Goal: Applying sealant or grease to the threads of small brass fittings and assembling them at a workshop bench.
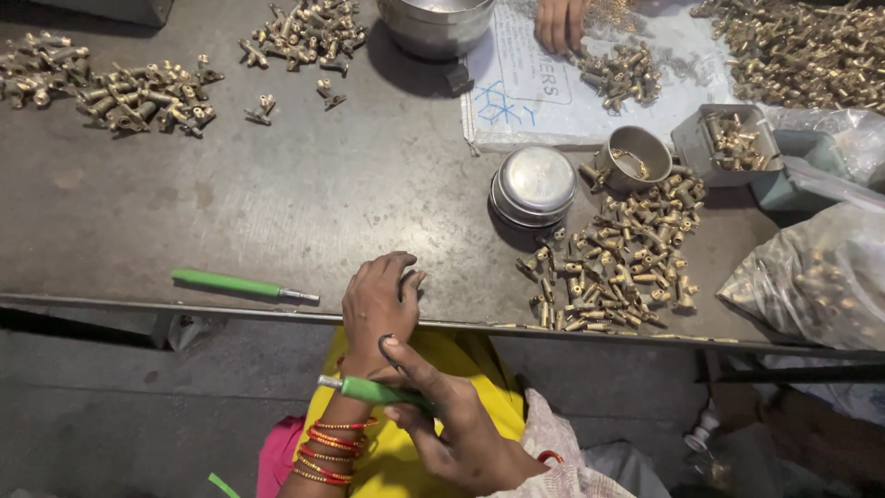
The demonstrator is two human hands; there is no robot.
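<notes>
A green-handled tool (373, 391) with a short metal tip is being pinched between the thumb and bent fingers of the right hand (452, 420), just below the table edge and over yellow cloth (406, 461). The left hand (378, 302) is being rested at the table's near edge, its fingers curled down and pressed together on the surface; whether anything small is being held under them cannot be told. Red and gold bangles (330, 450) are being worn on the left wrist. A second green-handled tool (241, 286), slim and round with a steel tip, is lying flat on the dull grey metal table (304, 194), well apart to the left of that hand. To the right, a loose heap of small brass fittings (622, 254), short, tubular and shiny, is being spread near the edge. Behind it, a stack of round steel lids (535, 184) is sitting just beside a small steel cup (638, 157) with a few brass pieces inside, and a grey square tub (728, 143) is being filled with the same pieces. Farther back, a large steel bowl (435, 26) is standing, more brass heaps (120, 92) are lying at the left, and another person's hand (559, 23) is being rested on a white printed sack (544, 92). A clear plastic bag (816, 277) of fittings is slumping at the right.
</notes>
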